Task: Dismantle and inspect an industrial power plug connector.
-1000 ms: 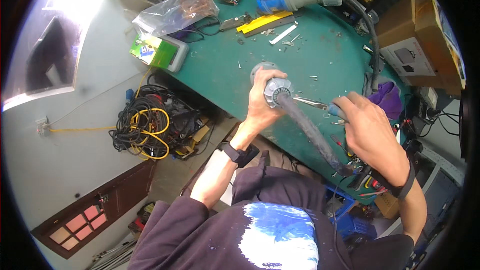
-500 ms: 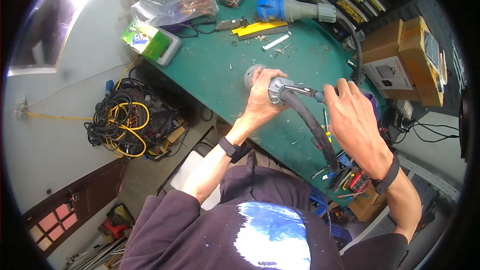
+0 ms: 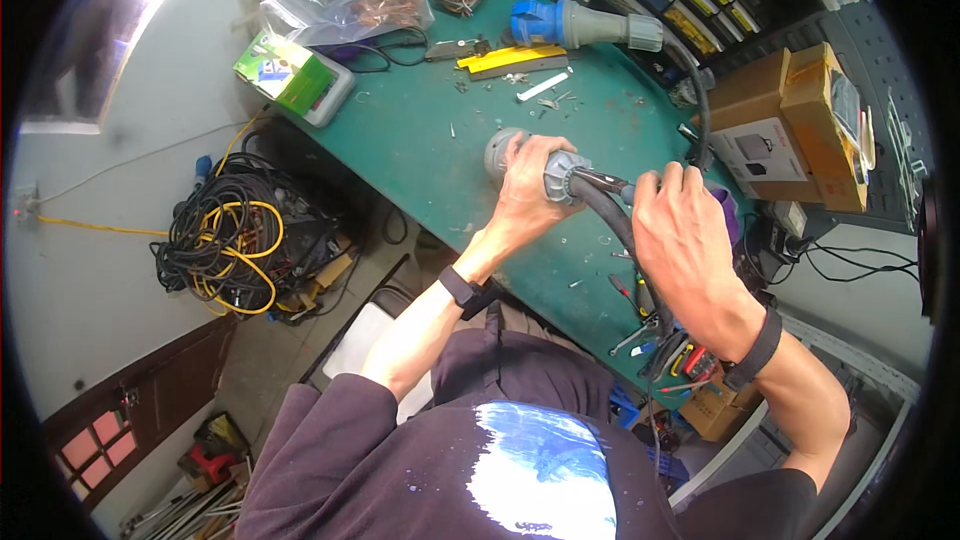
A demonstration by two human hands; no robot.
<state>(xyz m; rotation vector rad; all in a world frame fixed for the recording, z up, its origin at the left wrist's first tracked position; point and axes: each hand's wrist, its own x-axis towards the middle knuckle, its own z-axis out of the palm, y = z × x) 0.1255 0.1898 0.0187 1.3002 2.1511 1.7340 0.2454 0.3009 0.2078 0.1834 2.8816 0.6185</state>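
On the floor at the left lies a tangle of black and yellow cables (image 3: 225, 250), with a green box (image 3: 293, 77) on the near-left corner of the green desk (image 3: 420, 140). Over the desk's middle the left hand (image 3: 530, 190) is closed around a grey plug housing (image 3: 530, 162), while the right hand (image 3: 690, 240) grips the thick black cable (image 3: 612, 220) at its gland, seemingly seating or tightening it. Next likely needs a firm twist; loose screws (image 3: 545, 90) and hand tools (image 3: 670, 350) crowd the right.
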